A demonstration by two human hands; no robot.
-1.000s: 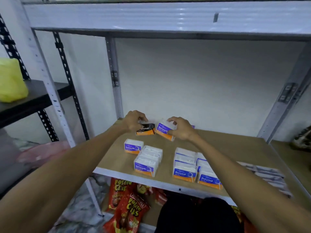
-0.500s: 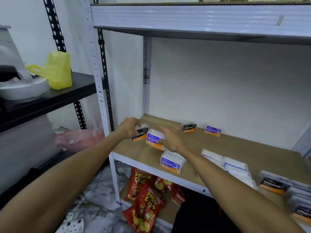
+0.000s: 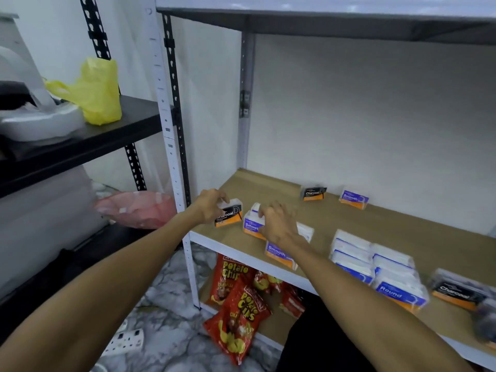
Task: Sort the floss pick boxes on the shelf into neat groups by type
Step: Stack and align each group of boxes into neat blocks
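Observation:
On the wooden shelf (image 3: 268, 183), my left hand (image 3: 208, 208) grips a black Charcoal box (image 3: 229, 214) near the shelf's front left corner. Beside it my right hand (image 3: 276, 224) rests over a purple Smooth box (image 3: 251, 225), fingers curled on its top. Another Smooth box (image 3: 279, 255) lies partly under my right wrist. At the back stand a lone Charcoal box (image 3: 312, 193) and a lone Smooth box (image 3: 353, 198). A group of Round boxes (image 3: 381, 272) sits at the front, with Charcoal boxes (image 3: 459, 292) further right, blurred.
Red potato chip bags (image 3: 236, 315) lie on the lower shelf and floor. A black shelf (image 3: 107, 135) to the left holds a yellow plastic bag (image 3: 98, 89). A white upright post (image 3: 171, 157) stands at the shelf's left corner. A power strip (image 3: 126, 340) lies on the marble floor.
The camera view has swung to the left, so the boxes now appear further right. Both hands have carried the Charcoal and Smooth boxes toward the shelf's front left corner.

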